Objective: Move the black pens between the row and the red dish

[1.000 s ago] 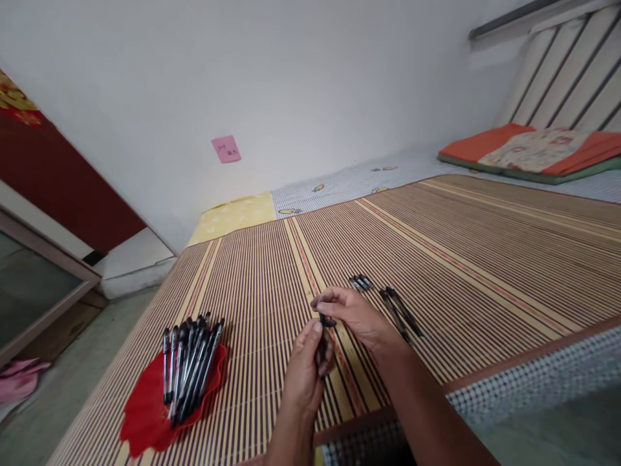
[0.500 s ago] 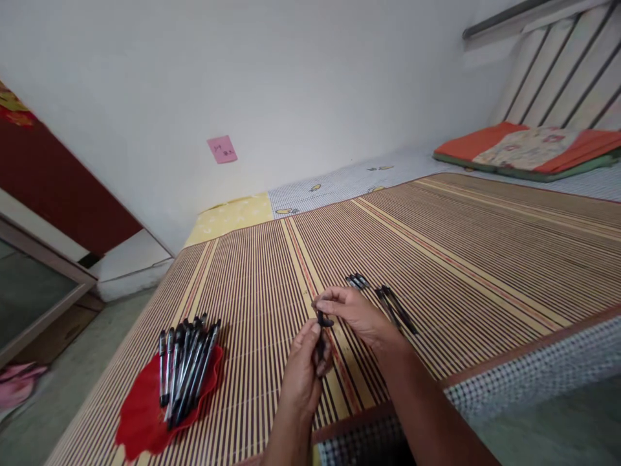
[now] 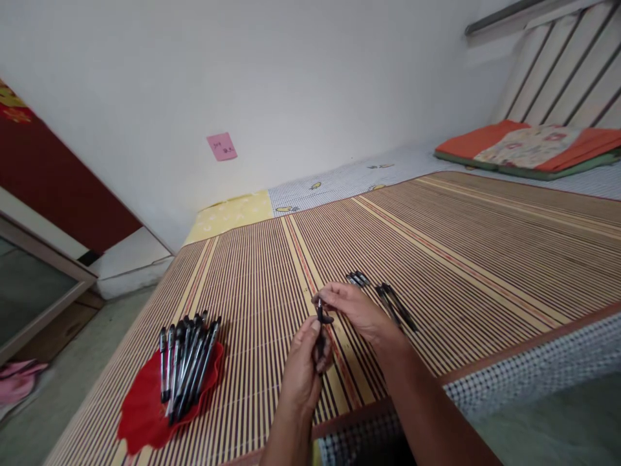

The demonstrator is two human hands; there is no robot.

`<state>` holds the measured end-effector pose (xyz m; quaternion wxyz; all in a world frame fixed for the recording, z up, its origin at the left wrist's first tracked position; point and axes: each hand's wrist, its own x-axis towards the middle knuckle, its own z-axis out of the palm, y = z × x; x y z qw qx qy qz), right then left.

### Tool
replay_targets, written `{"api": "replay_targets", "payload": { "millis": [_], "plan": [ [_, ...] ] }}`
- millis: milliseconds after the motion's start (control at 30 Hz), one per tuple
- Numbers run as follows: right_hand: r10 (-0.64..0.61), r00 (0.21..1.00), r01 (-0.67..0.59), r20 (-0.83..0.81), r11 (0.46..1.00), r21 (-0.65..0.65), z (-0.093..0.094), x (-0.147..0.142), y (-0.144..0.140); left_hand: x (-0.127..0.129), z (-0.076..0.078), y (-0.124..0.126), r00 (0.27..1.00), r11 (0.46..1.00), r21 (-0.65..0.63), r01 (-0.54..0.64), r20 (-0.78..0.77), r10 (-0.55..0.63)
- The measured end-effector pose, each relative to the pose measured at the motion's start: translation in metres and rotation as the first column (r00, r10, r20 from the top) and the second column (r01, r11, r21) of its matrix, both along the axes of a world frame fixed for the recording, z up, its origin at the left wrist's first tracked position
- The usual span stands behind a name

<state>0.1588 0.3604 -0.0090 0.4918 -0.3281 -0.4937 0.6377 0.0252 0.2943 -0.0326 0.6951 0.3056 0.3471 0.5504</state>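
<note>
A: so how far along is the person with these pens?

B: Partway, by the look of it. One pen (image 3: pixel 320 314) is up in the air being worked on, to the right of the red dish (image 3: pixel 138 417) (might be a mat, hard to tell). The left hand (image 3: pixel 305 353) has it gripped low, roughly upright, and the right hand (image 3: pixel 353 312) is in a narrow pinch at its top end.

A: that one finished?

B: Doesn't seem so, with fingers on both ends. A dark bit pokes out sideways near the top, too small to make out.

A: and the rest?

B: A whole bunch (image 3: pixel 187 369) is piled on the red dish, dark ends sticking out past its far edge. They look complete. Farther right of the dish, beyond the hands, there are two little groups on the striped mat (image 3: pixel 252 278): a few short pieces (image 3: pixel 358 279) in a row, and some slim dark sticks (image 3: pixel 395 307) just beside them.

A: so only a handful lying loose?

B: Yeah, way fewer than on the dish. Which pile counts as done, though, the view doesn't settle.
</note>
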Motion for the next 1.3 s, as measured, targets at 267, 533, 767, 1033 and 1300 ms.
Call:
{"api": "replay_targets", "payload": {
  "millis": [267,533,767,1033,1300],
  "plan": [
    [0.011,1.000,-0.011,0.019,1.000,0.020,0.002,0.000,0.000,0.001,-0.002,0.000,1.000,1.000,0.004,0.006,0.008,-0.006],
    [0.027,0.998,-0.030,0.054,0.998,0.047,0.002,0.003,0.000,-0.001,-0.001,0.000,1.000,1.000,-0.006,0.012,0.009,-0.012],
    [0.036,0.999,-0.037,0.027,0.999,0.037,0.001,0.000,-0.001,0.002,-0.001,0.000,0.997,0.997,0.015,-0.072,-0.036,0.073],
    [-0.051,0.998,0.050,0.040,0.998,0.026,0.003,-0.015,-0.002,0.000,0.000,-0.001,0.868,0.931,0.165,-0.325,-0.340,0.363],
    [-0.139,0.988,0.134,0.072,0.989,0.064,-0.004,-0.036,-0.001,-0.007,0.006,-0.006,0.620,0.819,0.383,-0.427,-0.535,0.573]
  ]
}}
